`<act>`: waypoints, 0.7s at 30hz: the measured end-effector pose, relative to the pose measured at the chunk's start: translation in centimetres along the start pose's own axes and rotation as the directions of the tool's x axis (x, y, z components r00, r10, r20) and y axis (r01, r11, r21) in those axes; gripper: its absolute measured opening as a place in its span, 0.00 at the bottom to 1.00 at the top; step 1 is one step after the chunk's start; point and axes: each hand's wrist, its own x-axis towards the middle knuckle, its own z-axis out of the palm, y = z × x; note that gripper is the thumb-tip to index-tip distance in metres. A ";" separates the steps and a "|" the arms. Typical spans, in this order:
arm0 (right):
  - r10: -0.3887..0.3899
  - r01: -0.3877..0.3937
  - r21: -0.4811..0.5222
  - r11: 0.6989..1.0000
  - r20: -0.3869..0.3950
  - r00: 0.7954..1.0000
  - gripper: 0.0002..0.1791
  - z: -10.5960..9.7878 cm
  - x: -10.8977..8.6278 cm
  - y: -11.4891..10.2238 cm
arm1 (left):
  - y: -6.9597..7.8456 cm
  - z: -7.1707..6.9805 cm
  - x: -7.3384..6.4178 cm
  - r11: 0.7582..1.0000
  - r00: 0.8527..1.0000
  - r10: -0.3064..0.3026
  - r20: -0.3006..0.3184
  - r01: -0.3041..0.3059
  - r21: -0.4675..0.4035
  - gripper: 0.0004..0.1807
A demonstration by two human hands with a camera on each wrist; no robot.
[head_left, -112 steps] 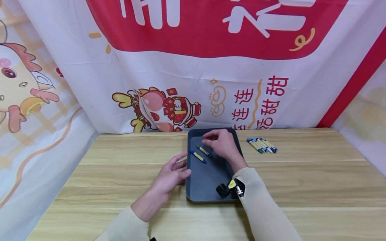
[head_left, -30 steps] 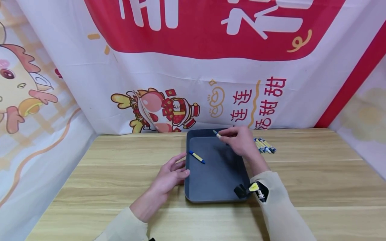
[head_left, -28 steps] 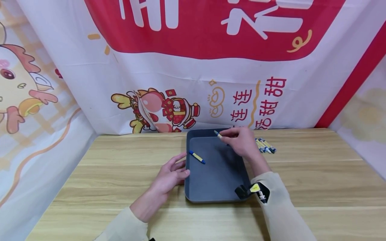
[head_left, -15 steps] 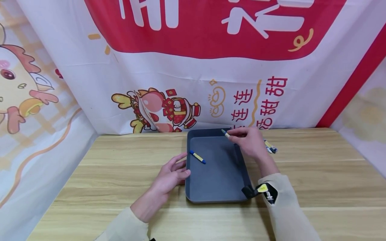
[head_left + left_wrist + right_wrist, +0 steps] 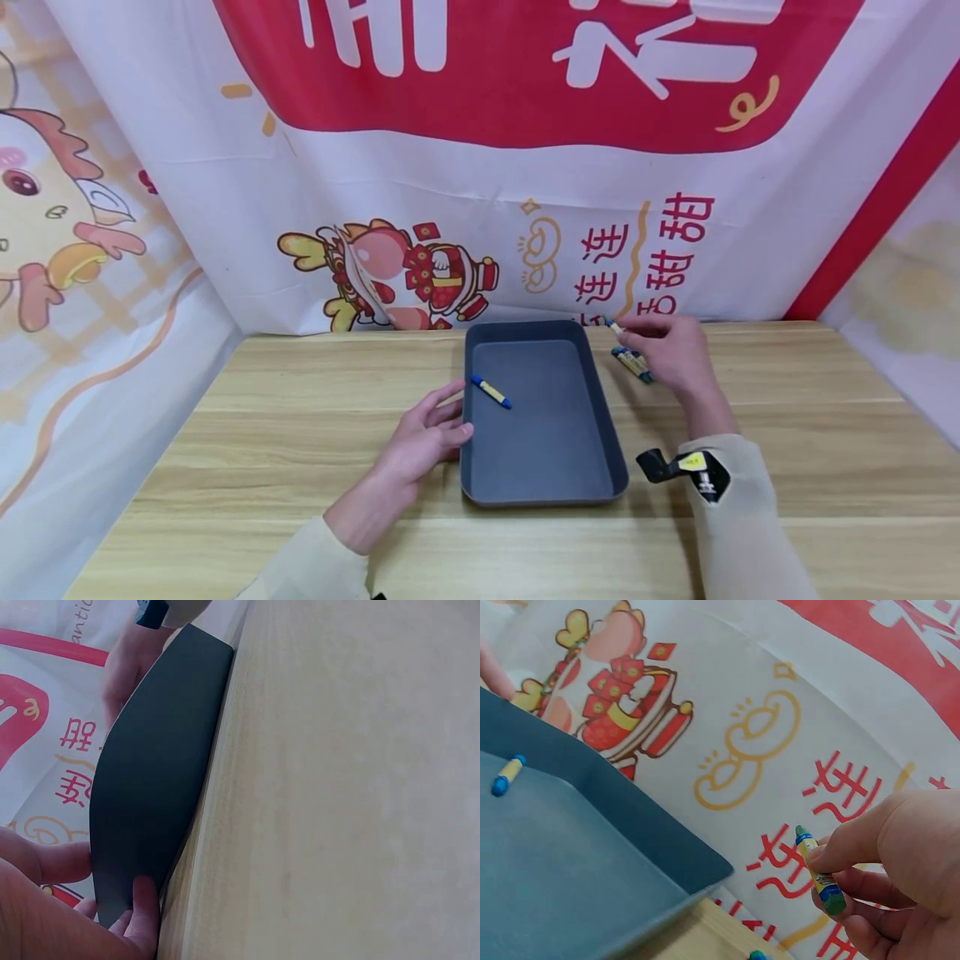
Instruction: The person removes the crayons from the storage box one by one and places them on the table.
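My right hand point(image 5: 675, 354) pinches a green oil pastel point(image 5: 819, 871) with a yellow and blue wrapper between thumb and fingers. It is held in the air just beyond the right rim of a dark grey tray point(image 5: 540, 433). Below this hand, several more oil pastels point(image 5: 632, 364) lie side by side on the table, partly covered by the hand. One blue oil pastel point(image 5: 492, 392) lies slanted in the tray, near its left wall. My left hand point(image 5: 423, 437) touches the tray's outer left side point(image 5: 161, 765) with thumb and fingers spread.
The wooden table point(image 5: 315, 417) reaches back to a printed white and red cloth point(image 5: 420, 167). Side cloths hang at left and right. A black wrist camera point(image 5: 660, 467) sits on my right sleeve, right of the tray.
Two oil pastels lay in the tray at first; one has been picked up. My right hand has carried it rightward across the rim, above the pile. Left hand and tray stay put.
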 end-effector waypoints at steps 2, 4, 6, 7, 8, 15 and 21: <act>0.010 -0.010 0.003 1.000 -0.007 1.000 0.19 -0.3 0.1 0.3 | 0.0 0.0 0.0 1.000 1.000 -0.001 0.000 0.001 0.002 0.35; 0.010 -0.010 -0.008 1.000 -0.025 1.000 0.19 -0.5 0.2 0.7 | 0.0 0.0 0.0 1.000 1.000 -0.001 -0.001 0.001 0.002 0.35; 0.017 -0.018 -0.012 1.000 -0.038 0.999 0.20 -0.7 0.2 1.0 | 0.0 0.0 0.0 1.000 1.000 -0.002 -0.001 0.002 0.002 0.35; 0.022 -0.023 -0.013 1.000 -0.045 0.999 0.20 -0.9 0.2 1.2 | 0.0 0.0 0.0 1.000 1.000 -0.002 -0.001 0.002 0.002 0.35; 0.022 -0.024 -0.022 0.999 -0.054 0.998 0.20 -1.0 0.3 1.4 | 0.0 0.0 0.0 1.000 1.000 -0.001 -0.002 0.001 0.002 0.35; 0.041 -0.045 -0.046 0.998 -0.084 0.996 0.20 -2.0 0.4 2.9 | -0.1 0.0 0.2 1.000 1.000 0.005 -0.003 -0.005 0.003 0.35; 0.092 -0.099 -0.068 0.993 -0.095 0.991 0.21 -2.8 0.6 4.3 | -0.1 0.0 0.2 1.000 1.000 0.013 -0.001 -0.013 -0.002 0.35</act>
